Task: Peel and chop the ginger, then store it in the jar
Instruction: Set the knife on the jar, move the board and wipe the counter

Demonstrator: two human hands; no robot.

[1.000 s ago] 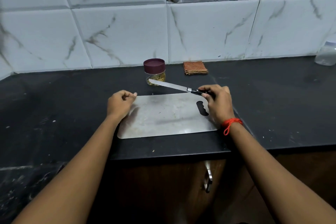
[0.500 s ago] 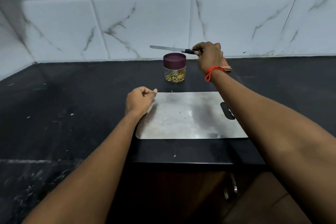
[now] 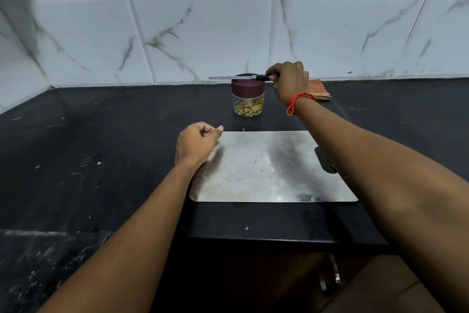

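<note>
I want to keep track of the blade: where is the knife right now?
In the head view, the right hand holds the black-handled steel knife level over the maroon-lidded clear jar, behind the steel cutting board.

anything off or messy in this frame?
Minor only. A few ginger scraps dot the steel board, and one crumb lies on the counter in front of it. The right hand holds the knife level over the lidded jar, an odd spot for a blade. No spill or damage.
</note>
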